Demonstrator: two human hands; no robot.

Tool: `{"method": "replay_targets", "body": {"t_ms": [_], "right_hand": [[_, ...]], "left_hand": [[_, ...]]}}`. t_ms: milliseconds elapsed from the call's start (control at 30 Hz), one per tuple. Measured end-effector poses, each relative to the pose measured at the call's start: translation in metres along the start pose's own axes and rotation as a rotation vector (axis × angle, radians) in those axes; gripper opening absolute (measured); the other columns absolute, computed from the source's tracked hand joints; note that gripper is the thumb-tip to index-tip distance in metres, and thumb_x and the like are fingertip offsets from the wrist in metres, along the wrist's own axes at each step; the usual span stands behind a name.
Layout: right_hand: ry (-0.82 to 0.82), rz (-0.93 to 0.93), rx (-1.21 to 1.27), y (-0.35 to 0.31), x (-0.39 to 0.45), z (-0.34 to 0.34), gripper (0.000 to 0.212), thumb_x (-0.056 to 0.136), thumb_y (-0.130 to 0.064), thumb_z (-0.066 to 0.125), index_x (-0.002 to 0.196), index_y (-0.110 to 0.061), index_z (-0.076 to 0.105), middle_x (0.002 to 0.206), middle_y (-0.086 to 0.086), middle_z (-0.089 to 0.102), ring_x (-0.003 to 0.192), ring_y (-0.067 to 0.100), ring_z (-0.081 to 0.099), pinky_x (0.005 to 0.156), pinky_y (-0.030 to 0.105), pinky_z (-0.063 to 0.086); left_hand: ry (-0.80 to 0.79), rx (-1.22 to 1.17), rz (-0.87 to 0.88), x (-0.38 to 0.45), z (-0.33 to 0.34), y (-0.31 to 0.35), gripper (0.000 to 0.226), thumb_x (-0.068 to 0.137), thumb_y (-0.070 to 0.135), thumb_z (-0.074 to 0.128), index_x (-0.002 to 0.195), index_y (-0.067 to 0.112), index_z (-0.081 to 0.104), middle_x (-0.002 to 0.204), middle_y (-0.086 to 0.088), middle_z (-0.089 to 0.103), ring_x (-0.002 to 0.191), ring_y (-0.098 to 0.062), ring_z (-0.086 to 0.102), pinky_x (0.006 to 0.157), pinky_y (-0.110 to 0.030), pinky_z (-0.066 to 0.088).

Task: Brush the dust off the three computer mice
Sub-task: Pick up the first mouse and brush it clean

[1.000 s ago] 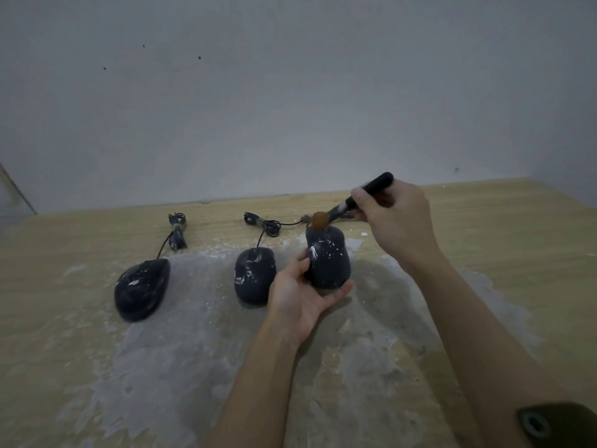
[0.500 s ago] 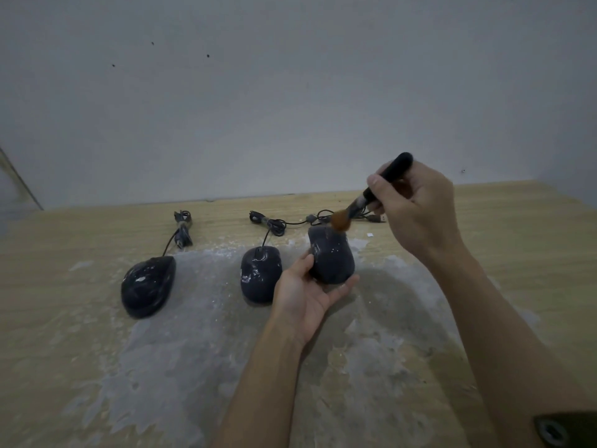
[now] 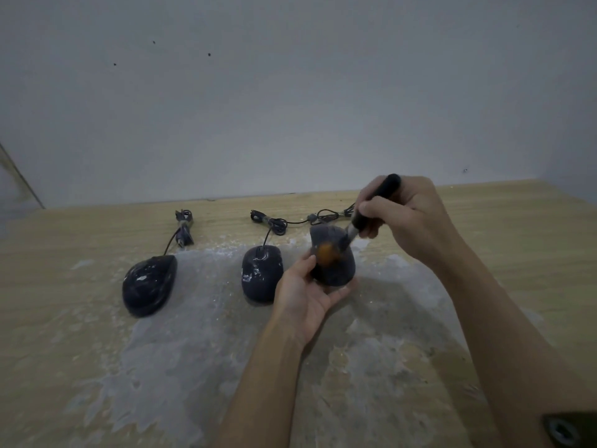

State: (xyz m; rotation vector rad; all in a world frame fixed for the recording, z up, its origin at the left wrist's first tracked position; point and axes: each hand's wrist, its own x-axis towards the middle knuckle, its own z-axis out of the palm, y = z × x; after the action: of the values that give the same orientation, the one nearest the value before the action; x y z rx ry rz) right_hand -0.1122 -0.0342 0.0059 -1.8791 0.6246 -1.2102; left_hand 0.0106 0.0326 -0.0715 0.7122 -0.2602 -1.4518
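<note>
Three dark wired mice are on a wooden table (image 3: 517,240). The left mouse (image 3: 149,285) and the middle mouse (image 3: 260,273) lie flat, both flecked with white dust. The right mouse (image 3: 336,266) is tilted up off the table, held from below by my left hand (image 3: 307,295). My right hand (image 3: 410,218) grips a black-handled brush (image 3: 371,208). Its orange bristles (image 3: 326,252) press on the top of the held mouse.
White dust (image 3: 200,334) is spread over the table around and in front of the mice. Bundled cables (image 3: 184,227) lie behind the mice near the grey wall. A dark sleeve cuff (image 3: 568,430) shows at the bottom right.
The brush has swept down from the front tip of the held mouse onto its top. My right hand came lower and nearer. The mouse stays in my left hand.
</note>
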Motion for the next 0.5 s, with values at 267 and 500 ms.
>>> {"method": "replay_targets", "body": {"t_ms": [267, 500], "right_hand": [[-0.153, 0.038, -0.052, -0.0014, -0.0021, 0.0023, 0.017, 0.062, -0.006, 0.054, 0.061, 0.01, 0.06, 0.055, 0.02, 0.058, 0.044, 0.016, 0.056, 0.044, 0.024, 0.043], [-0.108, 0.048, 0.002, 0.0043, -0.0016, -0.0008, 0.013, 0.066, 0.0, 0.055, 0.06, 0.011, 0.058, 0.055, 0.023, 0.058, 0.042, 0.021, 0.054, 0.042, 0.029, 0.042]], "left_hand": [[-0.021, -0.042, 0.015, -0.0001, 0.001, 0.002, 0.038, 0.097, 0.014, 0.033, 0.132, 0.003, 0.043, 0.125, -0.026, 0.056, 0.111, -0.035, 0.057, 0.082, -0.048, 0.054], [-0.006, -0.095, 0.035, 0.0008, 0.0004, 0.0049, 0.039, 0.097, 0.015, 0.033, 0.132, -0.001, 0.043, 0.13, -0.026, 0.053, 0.121, -0.035, 0.051, 0.102, -0.049, 0.042]]}}
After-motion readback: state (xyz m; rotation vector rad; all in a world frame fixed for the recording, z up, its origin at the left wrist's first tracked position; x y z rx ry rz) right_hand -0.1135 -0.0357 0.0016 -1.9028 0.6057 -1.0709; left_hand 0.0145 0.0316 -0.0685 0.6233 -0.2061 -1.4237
